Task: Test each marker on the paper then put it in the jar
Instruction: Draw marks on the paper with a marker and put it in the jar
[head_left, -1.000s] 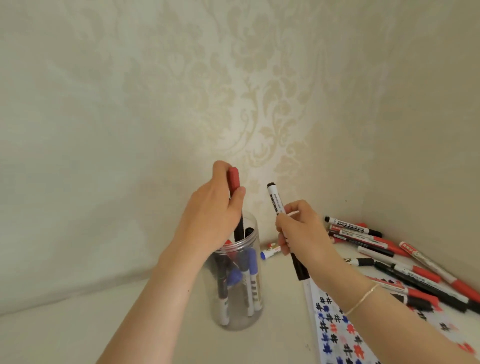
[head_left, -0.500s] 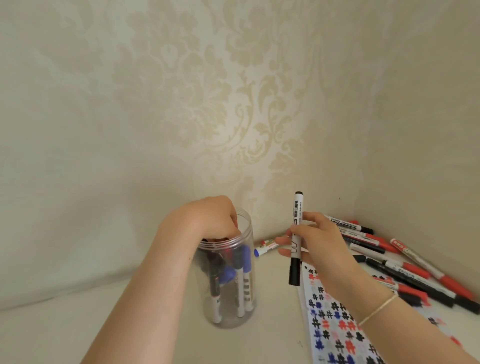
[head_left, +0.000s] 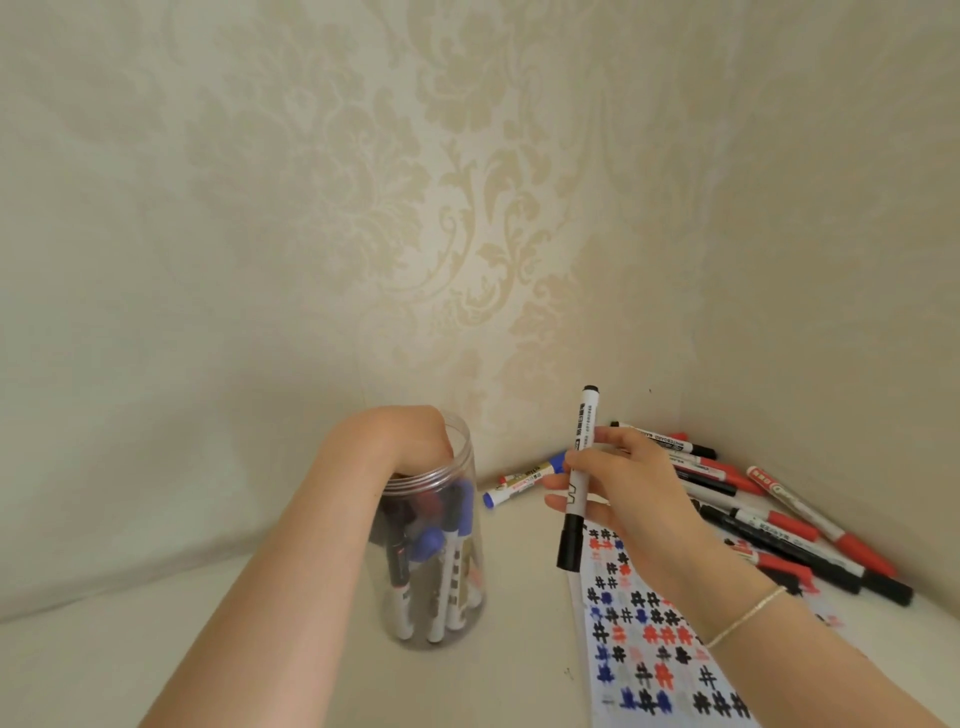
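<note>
A clear plastic jar (head_left: 464, 587) stands on the white surface with several capped markers upright inside it. My left hand (head_left: 396, 440) is pushed into the jar's mouth, its fingers hidden behind the rim among the markers. A red marker (head_left: 427, 505) shows through the wall just under that hand. My right hand (head_left: 635, 498) holds a black marker (head_left: 585, 418) nearly upright to the right of the jar, black cap pointing down above the top corner of the paper (head_left: 655, 652). The paper is covered with black, red and blue test marks.
A pile of red and black markers (head_left: 779, 527) lies in the right corner against the wall. Two more markers, one of them blue-capped (head_left: 506, 493), lie by the back wall between jar and right hand. Patterned walls close in behind and on the right.
My left hand has pushed the red marker down from above the jar into it and now sits in the mouth. The right hand has turned the black marker upright, cap down.
</note>
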